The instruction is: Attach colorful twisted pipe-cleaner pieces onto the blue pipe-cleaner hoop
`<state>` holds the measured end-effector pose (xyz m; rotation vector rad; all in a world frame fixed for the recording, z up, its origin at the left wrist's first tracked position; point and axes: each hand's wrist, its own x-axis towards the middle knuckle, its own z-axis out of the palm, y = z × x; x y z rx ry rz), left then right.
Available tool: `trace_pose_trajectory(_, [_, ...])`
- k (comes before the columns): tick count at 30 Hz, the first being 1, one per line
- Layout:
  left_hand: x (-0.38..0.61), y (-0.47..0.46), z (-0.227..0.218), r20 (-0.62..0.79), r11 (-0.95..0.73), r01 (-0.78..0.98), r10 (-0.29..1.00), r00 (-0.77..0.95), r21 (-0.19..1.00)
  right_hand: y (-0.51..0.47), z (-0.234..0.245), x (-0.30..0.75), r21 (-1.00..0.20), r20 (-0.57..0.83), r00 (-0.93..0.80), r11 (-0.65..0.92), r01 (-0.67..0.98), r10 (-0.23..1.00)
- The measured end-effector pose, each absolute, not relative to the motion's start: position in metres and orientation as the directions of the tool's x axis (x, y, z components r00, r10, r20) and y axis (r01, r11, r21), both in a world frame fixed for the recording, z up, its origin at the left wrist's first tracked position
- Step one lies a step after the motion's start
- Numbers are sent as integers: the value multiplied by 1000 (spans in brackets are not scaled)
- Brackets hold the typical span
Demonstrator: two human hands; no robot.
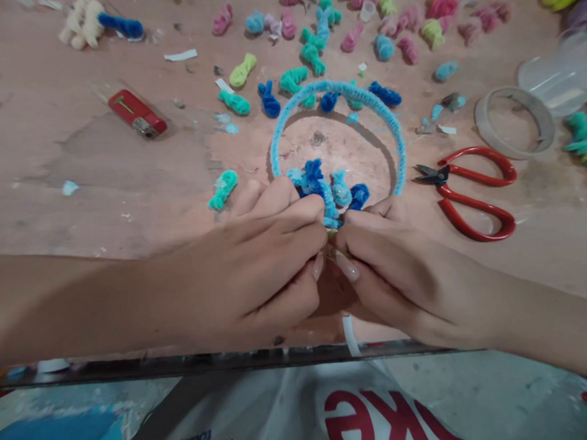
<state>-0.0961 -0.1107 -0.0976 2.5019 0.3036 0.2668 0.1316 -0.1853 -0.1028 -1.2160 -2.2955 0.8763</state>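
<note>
A light-blue fuzzy pipe-cleaner hoop (401, 144) stands up from the table at centre, its lower part hidden by my hands. Dark-blue and light-blue twisted pipe-cleaner pieces (341, 189) cluster at its near side. My left hand (270, 253) is closed at the hoop's left side, fingertips pinched below the cluster. From the right, my right hand (392, 261) meets it in a pinch, the fingertips almost touching. A thin yellowish bit shows between the fingertips, too small to name. Left of the hoop lies a green twisted piece (223, 189).
Red-handled cutters (477, 192) lie right of my right hand, near a roll of clear tape (515, 122) and a plastic cup (559, 72). A red lighter (137, 114) rests at the left. Several coloured pipe-cleaner pieces (313, 50) are scattered behind the hoop. The table edge (207, 365) runs close in front.
</note>
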Motion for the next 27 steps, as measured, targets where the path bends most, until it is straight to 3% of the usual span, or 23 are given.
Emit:
trace_pose_trajectory(15, [-98, -112, -103, 188, -836, 171, 309, 932, 522, -185, -101, 131, -662, 63, -556, 452, 598, 829])
trace_pose_trajectory(22, [-94, -111, -99, 85, -769, 198, 311, 947, 608, -185, -100, 132, -657, 61, -577, 468, 592, 815])
trace_pose_trajectory(27, [-93, -109, -99, 87, -707, 187, 333, 939, 682, -185, -99, 133, -655, 66, -570, 466, 594, 819])
